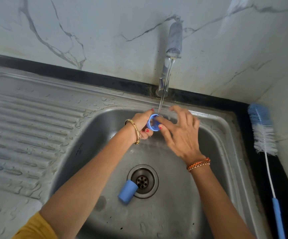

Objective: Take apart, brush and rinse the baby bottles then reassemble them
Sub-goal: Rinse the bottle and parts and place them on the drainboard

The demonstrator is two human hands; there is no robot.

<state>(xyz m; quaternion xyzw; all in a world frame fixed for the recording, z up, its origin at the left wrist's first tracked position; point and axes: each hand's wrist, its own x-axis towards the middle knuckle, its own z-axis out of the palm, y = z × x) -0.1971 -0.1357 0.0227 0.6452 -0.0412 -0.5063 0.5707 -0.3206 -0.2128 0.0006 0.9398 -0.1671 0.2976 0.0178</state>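
Observation:
My left hand (142, 125) grips a blue bottle collar ring (151, 123) under the running water stream (164, 91) from the tap (174, 40). My right hand (179, 133) has its fingers spread, with thumb and a finger reaching into the ring's opening. A blue bottle cap (127, 192) lies on its side on the sink floor, touching the drain (143, 181). A blue and white bottle brush (265, 140) lies on the black counter to the right of the sink.
The steel sink basin (214, 169) is wet. A ribbed, wet drainboard (27, 128) stretches to the left. A marble wall (105, 31) rises behind, and a black counter strip (253, 135) borders the sink's back and right.

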